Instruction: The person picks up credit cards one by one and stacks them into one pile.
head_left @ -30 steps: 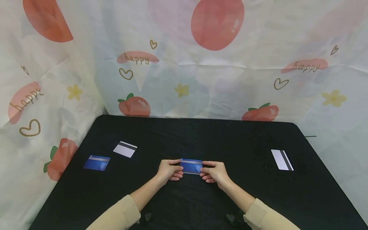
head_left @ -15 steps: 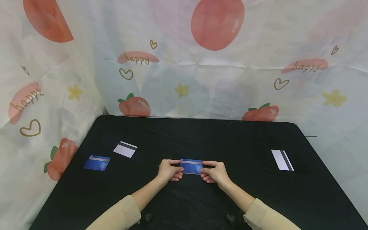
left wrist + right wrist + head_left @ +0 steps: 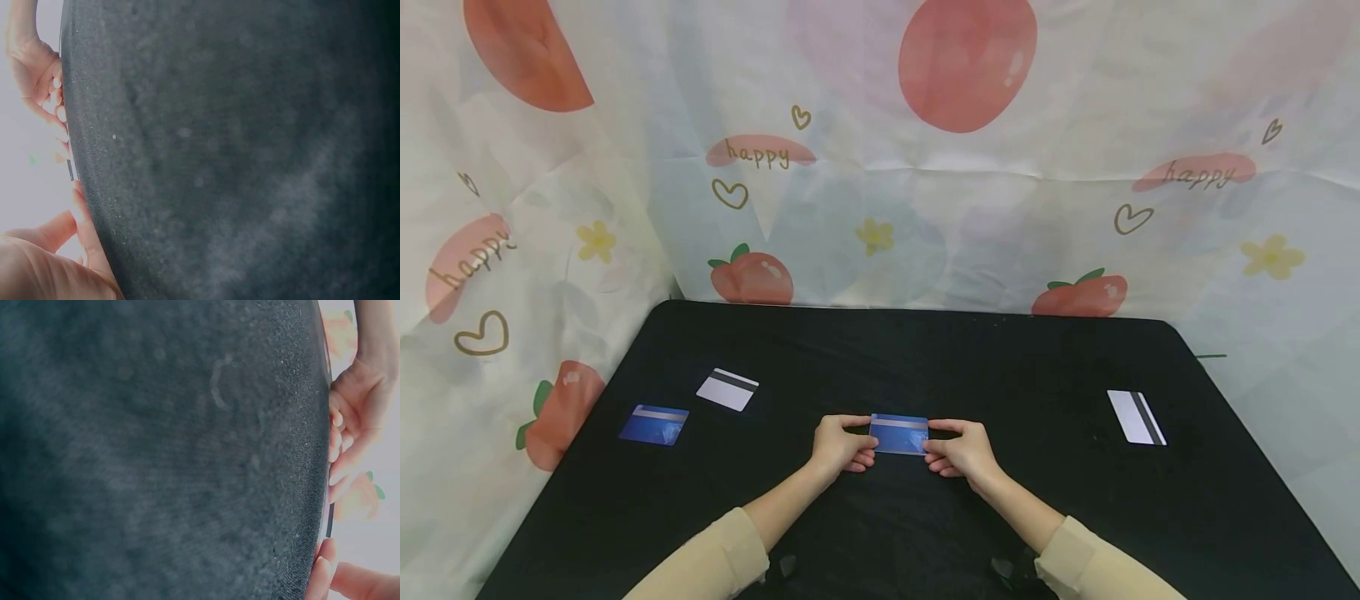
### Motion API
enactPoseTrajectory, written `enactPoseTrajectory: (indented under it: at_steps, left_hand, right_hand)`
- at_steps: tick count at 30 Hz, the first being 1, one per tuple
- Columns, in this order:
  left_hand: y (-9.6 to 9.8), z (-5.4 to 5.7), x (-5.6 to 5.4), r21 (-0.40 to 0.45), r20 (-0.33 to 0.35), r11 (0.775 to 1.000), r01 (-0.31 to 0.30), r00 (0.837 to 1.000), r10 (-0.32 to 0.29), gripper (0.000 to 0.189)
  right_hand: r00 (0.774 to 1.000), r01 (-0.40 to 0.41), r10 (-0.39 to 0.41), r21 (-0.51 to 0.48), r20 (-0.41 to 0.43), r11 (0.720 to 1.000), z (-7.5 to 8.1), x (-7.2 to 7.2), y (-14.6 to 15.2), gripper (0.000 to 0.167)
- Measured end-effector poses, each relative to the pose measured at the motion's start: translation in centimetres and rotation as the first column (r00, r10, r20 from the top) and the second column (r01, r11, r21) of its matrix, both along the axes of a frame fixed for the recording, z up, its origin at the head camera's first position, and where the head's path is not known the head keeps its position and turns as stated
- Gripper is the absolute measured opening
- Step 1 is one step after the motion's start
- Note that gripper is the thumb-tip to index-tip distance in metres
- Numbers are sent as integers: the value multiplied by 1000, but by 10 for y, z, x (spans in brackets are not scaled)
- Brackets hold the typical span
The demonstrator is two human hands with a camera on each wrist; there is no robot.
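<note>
A blue card [image 3: 898, 435] with a pale stripe along its upper part is held level near the middle of the black table. My left hand [image 3: 841, 443] pinches its left end between thumb and fingers. At the opposite end, my right hand [image 3: 961, 450] pinches the card in the same way. From the left wrist, the card appears only as a thin edge between the fingertips of the left hand [image 3: 59, 256] and right hand [image 3: 40, 78]. The right wrist view also catches the card [image 3: 326, 522] nearly edge-on.
Another blue card [image 3: 654, 425] lies at the left of the black table [image 3: 925, 358], with a white card [image 3: 727, 390] with a dark stripe behind it. A second white striped card [image 3: 1137, 417] lies at the right. A printed curtain [image 3: 940, 225] hangs along the back and left.
</note>
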State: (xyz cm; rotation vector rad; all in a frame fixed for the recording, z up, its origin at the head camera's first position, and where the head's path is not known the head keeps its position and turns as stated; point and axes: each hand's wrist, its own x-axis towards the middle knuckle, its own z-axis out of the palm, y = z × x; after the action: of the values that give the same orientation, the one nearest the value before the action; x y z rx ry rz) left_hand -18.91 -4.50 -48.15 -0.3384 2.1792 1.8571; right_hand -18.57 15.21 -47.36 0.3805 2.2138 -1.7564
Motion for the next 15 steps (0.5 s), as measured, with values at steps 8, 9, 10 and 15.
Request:
enactPoseTrajectory:
  at_steps: [8,9,10,15]
  left_hand:
    - [0,4,0,35,13,999,-12,1000,11,39]
    - [-1,5,0,39,13,999,-14,1000,14,39]
    - [-1,6,0,45,13,999,-17,1000,16,38]
    - [-2,7,0,81,23,996,-28,999,26,34]
  right_hand:
    - [1000,-13,13,-1,2,1000,5,1,5,35]
    - [1000,-20,20,3,3,1000,6,1,6,35]
    - [1000,-30,30,6,4,1000,8,1,8,34]
    - [995,-100,100,-4,3,995,14,-1,20,32]
